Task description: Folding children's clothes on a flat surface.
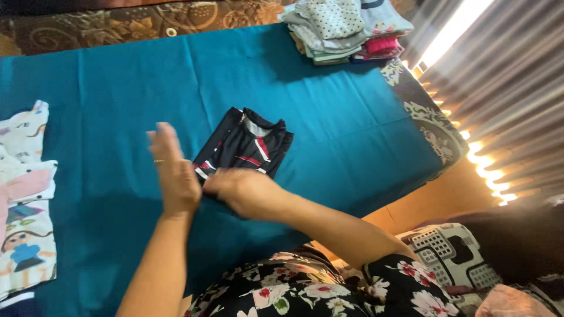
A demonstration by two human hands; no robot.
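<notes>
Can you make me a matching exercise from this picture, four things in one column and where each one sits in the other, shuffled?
Things:
1. dark folded shirt
2. stack of folded clothes
3. pale printed garments
4. right hand

Places:
A. far right corner of the teal sheet
B. left edge of the sheet
C. middle of the sheet
D. pressing on the near edge of the dark shirt

Pairs: 1-C, 2-A, 3-B, 4-D
</notes>
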